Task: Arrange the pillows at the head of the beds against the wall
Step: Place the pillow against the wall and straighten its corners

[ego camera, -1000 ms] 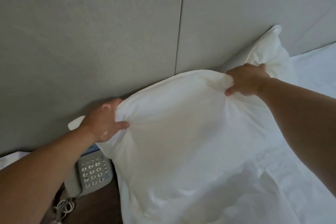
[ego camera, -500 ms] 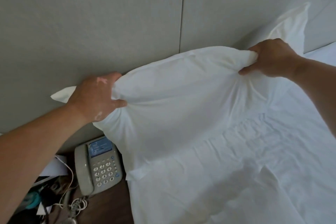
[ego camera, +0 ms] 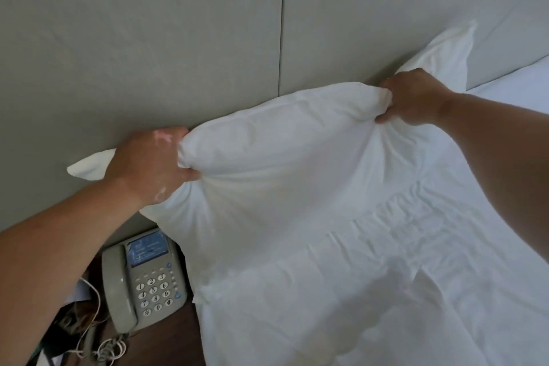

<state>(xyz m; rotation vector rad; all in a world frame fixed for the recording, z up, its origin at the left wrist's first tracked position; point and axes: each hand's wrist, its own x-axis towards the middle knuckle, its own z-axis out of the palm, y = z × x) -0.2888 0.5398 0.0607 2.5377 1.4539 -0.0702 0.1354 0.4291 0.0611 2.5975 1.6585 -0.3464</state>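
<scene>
White pillow [ego camera: 282, 151] is held up against the grey padded wall [ego camera: 148, 38] at the bed's [ego camera: 401, 276] head, its upper corners pinched shut in the left hand [ego camera: 148, 163] and right hand [ego camera: 416, 98]. Lowering and squaring against the wall is judged to be called for next.

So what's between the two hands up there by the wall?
In the head view, only the white pillow: its top edge spans from the left hand to the right hand, each gripping a bunched corner. Nothing else lies between them.
</scene>
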